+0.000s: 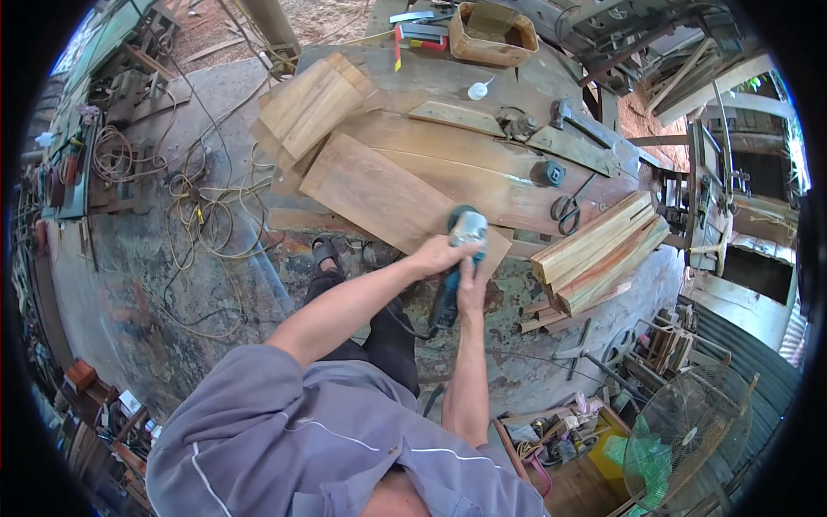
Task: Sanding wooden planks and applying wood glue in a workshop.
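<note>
The person's left hand [438, 257] and right hand [470, 291] are both closed on a blue-green power tool [468, 227] just right of the middle of the frame. The left hand grips it near its head, and the right hand is wrapped around the body just below. The head is over the lower right end of a long brown board [370, 183], which slants from the upper left toward the centre; the tool's head looks blurred, and its underside is hidden.

Near the board's upper end lies a stack of planks [317, 103]. A small bottle [479, 90] is at the top of the frame, near a yellowish tub [491, 50]. Right of the tool are a tape measure [549, 173], dark scissors [565, 214] and a pile of wood strips [594, 250]. Loops of cord [200, 212] lie on the left.
</note>
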`<state>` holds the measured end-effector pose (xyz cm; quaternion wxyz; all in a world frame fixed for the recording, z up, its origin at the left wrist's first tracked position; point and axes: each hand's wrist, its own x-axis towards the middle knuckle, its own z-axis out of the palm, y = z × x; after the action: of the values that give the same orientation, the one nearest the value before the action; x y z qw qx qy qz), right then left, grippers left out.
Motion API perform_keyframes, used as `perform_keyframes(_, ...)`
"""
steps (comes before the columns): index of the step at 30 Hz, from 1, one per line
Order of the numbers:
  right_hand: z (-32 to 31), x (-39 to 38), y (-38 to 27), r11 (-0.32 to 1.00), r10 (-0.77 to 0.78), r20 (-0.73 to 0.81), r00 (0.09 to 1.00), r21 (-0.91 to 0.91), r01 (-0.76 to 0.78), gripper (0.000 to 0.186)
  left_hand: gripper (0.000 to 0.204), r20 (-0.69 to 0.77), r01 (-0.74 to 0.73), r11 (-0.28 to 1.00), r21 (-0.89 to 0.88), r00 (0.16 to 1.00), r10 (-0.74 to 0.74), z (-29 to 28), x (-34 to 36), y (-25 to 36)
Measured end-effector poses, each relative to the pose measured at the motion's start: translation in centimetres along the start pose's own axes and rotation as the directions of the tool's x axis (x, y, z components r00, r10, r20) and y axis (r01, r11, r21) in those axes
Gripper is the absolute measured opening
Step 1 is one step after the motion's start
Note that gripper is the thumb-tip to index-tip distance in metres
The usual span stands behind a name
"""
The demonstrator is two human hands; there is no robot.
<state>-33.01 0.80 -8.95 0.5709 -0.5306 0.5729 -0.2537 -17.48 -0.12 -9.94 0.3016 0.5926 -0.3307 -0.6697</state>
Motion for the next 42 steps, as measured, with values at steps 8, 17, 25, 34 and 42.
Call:
perform_keyframes(8,-0.9,-2.6,0.6,0.934,0.271,-0.155,0.950,0.283,-0.221,0.068,0.026,-0.328,-0.305,0.693,0.653,0.711,0.622,-4.6,-1.6,-0.2)
perform_keyframes(17,12.0,3.5,-6.8,0.992,0.100,0.240,0.966,-0.101,-0.078,0.064,0.079,-0.476,0.009,0.642,0.767,0.678,0.560,-22.5,-9.5,-8.0)
perform_keyframes(25,9.7,2.2,-3.0,0.990,0.116,0.134,0.984,-0.097,-0.104,0.065,0.099,-0.480,0.181,0.501,0.846,0.667,0.569,-20.8,-8.6,-7.2)
perform_keyframes(34,-1.9,0.9,-2.4,0.907,0.293,-0.155,0.943,0.358,-0.223,0.054,0.101,-0.642,0.407,0.500,0.765,0.548,0.536,-15.3,-9.3,-8.2)
perform_keyframes(42,3.9,8.1,-5.5,0.987,0.126,0.168,0.978,-0.118,-0.107,0.067,0.102,-0.731,0.417,0.611,0.673,0.500,0.464,-11.7,-7.4,-7.9)
